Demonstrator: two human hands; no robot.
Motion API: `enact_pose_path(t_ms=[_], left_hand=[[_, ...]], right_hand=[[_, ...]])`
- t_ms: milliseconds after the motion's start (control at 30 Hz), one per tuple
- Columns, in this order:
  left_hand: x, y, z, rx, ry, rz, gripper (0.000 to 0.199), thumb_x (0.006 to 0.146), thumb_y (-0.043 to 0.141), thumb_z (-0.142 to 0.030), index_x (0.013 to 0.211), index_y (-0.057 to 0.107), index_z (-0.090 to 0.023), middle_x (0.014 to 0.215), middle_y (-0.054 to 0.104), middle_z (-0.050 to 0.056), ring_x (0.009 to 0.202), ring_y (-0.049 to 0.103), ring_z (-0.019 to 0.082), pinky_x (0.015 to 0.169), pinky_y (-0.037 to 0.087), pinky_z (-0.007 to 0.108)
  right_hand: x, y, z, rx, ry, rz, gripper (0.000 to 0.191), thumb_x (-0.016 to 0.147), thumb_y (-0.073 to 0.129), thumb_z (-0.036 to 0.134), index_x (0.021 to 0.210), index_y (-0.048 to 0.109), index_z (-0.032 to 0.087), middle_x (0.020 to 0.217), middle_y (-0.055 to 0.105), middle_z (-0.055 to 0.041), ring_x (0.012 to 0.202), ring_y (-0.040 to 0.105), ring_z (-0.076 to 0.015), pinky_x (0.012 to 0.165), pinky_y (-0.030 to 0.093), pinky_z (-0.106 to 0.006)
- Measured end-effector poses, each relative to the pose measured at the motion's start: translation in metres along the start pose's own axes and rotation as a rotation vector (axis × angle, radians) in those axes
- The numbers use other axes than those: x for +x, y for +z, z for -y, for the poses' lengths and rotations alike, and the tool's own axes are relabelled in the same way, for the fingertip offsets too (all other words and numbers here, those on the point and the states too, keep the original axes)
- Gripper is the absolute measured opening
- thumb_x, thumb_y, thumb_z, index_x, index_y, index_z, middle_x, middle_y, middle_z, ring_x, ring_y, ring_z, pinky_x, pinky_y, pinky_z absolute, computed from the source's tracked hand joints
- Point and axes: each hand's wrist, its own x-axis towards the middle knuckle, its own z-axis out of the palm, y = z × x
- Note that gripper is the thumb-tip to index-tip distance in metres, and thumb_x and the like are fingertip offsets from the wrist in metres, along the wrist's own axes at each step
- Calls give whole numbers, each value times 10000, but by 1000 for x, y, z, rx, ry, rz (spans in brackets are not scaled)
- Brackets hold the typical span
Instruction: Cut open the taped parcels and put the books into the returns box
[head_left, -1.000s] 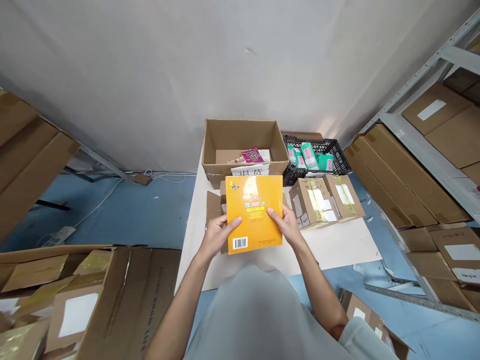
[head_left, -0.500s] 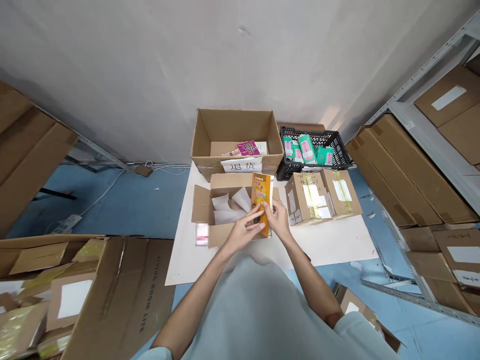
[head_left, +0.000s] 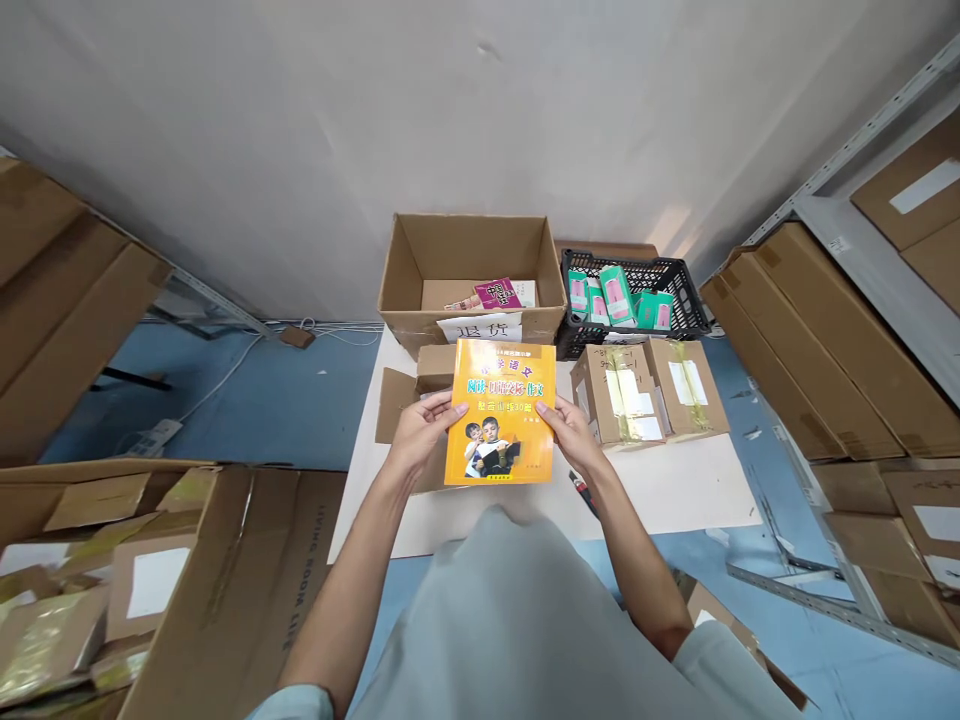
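An orange book faces me with its front cover, held up between my two hands. My left hand grips its left edge, thumb on the cover. On the right edge, my right hand holds it the same way. Behind and below the book stands an open small carton, mostly covered by the book and my left hand. Further back is a larger open carton with a purple book inside and a paper label on its front. A red and black tool lies beside my right wrist.
A black plastic crate with several green and pink packs stands at the back right. Two taped cartons sit before it on the white table. A big box of parcels stands on the left; shelving with cartons is on the right.
The book was turned edge-on and slanted over the small carton; now its cover faces me squarely. My left hand has moved left to its left edge, and the red and black tool shows more.
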Motion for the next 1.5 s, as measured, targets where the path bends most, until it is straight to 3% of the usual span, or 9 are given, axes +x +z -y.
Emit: enact_pose_path(t_ms=[300,467,600,800,933,1033,1133,1367,1500], left_hand=[[-1,6,-11,154,230,-56,588,620,1041,-551,1057,858,-201,1024,849,91,919,762,251,898,657,393],[-13,6,-28,255,501,1,278,791,937,-524,850,867,-261,1030,844,80,1161,770,320,1150,579,509],[-20,7,-30,319,603,-4,252,884,859,-502,750,832,-290,1057,842,73,1359,707,344,1231,522,565],[-24,7,-21,190,520,-65,295,848,892,-464,892,705,-240,1083,854,89,1311,750,323,1136,606,496],[-21,0,-15,241,466,-164,517,765,933,-491,788,478,-246,1029,846,87,1057,827,275,893,692,384],[-18,-7,-12,271,374,-100,483,762,932,-555,817,591,-217,1039,832,96,842,812,217,693,694,315],[-18,-14,-11,277,282,-8,522,817,876,-632,1056,754,-184,1031,832,108,769,788,200,551,647,263],[-23,-24,-11,237,298,87,660,783,910,-612,1255,779,-169,1110,840,139,904,810,235,739,693,322],[-26,-15,-26,282,316,40,487,744,940,-517,1065,809,-175,1012,844,108,857,792,216,702,647,275]], right_hand=[[8,-10,7,-180,-216,-50,592,859,823,732,1232,762,276,1276,817,-80,1200,764,-292,1061,627,-433],[7,-17,14,-285,-421,-68,402,893,834,673,1033,803,297,1303,816,-85,1495,604,-346,1290,432,-556],[6,-17,14,-320,-473,-110,326,876,865,645,892,809,324,1400,786,-62,1612,474,-352,1338,341,-627],[2,-16,12,-273,-474,-128,364,897,853,625,1097,846,321,1374,780,-102,1475,618,-356,1277,455,-564],[4,-14,1,-232,-423,-246,530,940,804,637,1320,705,281,1198,810,-94,1179,765,-267,1128,585,-454],[5,-13,-5,-264,-416,-303,449,952,792,624,1208,681,273,1067,801,-60,1050,775,-227,1004,625,-379],[0,-18,-4,-330,-381,-255,373,1005,713,611,1098,751,252,1107,813,-79,1056,772,-240,942,640,-368],[-17,-35,8,-277,-299,-91,419,906,830,515,1249,853,276,1315,826,-79,1115,792,-254,1023,641,-408],[-16,-29,18,-241,-330,-204,349,820,900,492,1075,887,254,1106,871,-67,957,814,-242,914,664,-378]])
